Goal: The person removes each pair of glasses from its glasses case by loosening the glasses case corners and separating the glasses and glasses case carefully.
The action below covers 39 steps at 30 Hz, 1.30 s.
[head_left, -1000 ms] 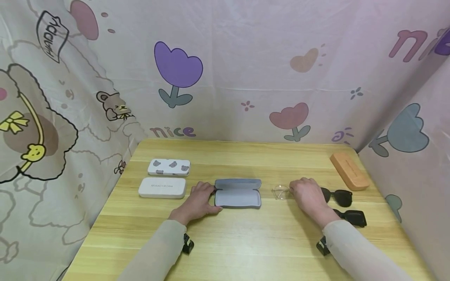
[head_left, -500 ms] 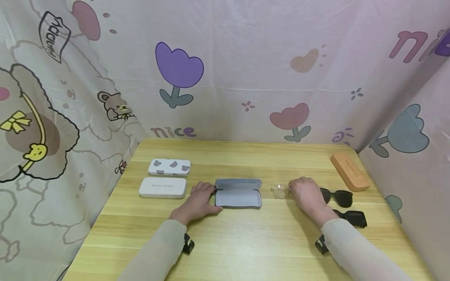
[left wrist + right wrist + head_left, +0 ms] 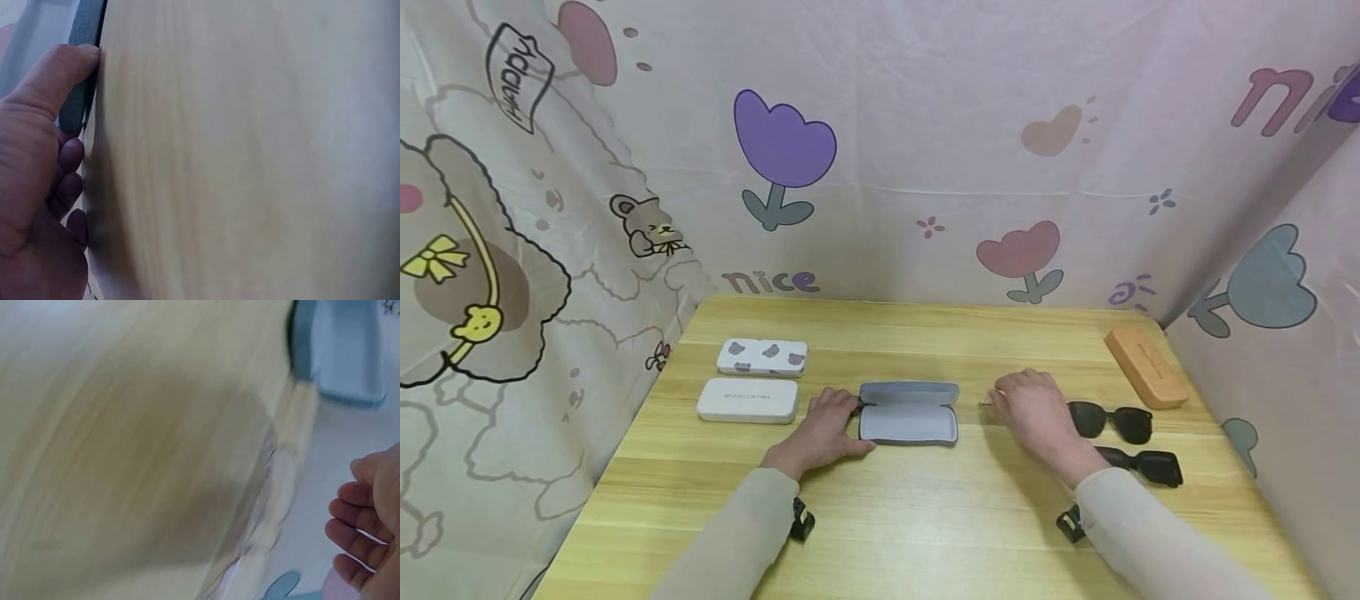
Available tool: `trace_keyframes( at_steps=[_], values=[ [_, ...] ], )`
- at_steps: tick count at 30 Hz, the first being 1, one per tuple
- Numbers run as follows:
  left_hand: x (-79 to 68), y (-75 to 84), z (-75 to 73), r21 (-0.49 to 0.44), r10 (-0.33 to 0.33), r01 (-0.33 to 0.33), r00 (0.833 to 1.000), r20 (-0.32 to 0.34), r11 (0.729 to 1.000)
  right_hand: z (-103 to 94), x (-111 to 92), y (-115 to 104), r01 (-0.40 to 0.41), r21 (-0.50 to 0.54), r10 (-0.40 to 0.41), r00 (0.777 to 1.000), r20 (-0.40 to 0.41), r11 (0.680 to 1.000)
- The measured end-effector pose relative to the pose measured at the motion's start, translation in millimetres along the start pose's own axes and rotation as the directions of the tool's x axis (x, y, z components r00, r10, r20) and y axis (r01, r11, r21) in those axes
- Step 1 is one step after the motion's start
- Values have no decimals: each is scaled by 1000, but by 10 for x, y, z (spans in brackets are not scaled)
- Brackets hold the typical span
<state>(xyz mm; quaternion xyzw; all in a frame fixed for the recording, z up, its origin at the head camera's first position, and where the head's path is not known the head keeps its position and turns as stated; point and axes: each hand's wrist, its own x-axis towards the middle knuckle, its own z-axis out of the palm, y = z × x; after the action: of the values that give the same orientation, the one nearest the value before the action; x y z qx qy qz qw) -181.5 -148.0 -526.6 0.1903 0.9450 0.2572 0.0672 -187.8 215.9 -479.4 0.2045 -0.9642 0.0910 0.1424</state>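
Observation:
My left hand (image 3: 823, 427) grips the left end of an open grey glasses case (image 3: 908, 425) on the table, thumb (image 3: 81, 57) at its near edge. The case's lid stands up and its pale inside faces me. My right hand (image 3: 1036, 417) is right at a pair of thin-framed glasses with clear lenses (image 3: 987, 407), to the right of the case, and hides part of them. The right wrist view shows its fingers (image 3: 359, 532) bent, with the blurred glasses (image 3: 275, 487) beside them. I cannot tell whether they hold the frame.
Left of my left hand lie a white case (image 3: 747, 400) and a bear-print case (image 3: 763, 357). Two pairs of black sunglasses, one behind (image 3: 1127, 423) and one in front (image 3: 1156, 468), lie by my right wrist. An orange-brown case (image 3: 1146, 367) sits at the back right. Printed cloth (image 3: 880, 150) hangs behind the table.
My right hand has moved left over the clear glasses, and less of them shows; more of the sunglasses is uncovered. My left hand and the open case have stayed put.

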Motion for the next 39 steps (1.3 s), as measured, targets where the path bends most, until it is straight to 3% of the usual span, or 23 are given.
trace_keyframes(
  at_steps=[11,18,28,39],
  values=[
    [2,-3,13,3,3,-3,1000,2,1000,-12,258,-518,92,69,-87,993,-78,993],
    [2,-8,22,12,9,-9,1000,-3,1000,50,332,-607,64,20,-61,993,-105,998],
    [4,-15,25,13,4,-4,1000,-1,1000,59,374,-671,-13,43,15,998,-61,999],
    [4,-25,29,21,6,-6,1000,3,1000,63,354,-693,8,0,-8,996,-89,1000]
  ],
)
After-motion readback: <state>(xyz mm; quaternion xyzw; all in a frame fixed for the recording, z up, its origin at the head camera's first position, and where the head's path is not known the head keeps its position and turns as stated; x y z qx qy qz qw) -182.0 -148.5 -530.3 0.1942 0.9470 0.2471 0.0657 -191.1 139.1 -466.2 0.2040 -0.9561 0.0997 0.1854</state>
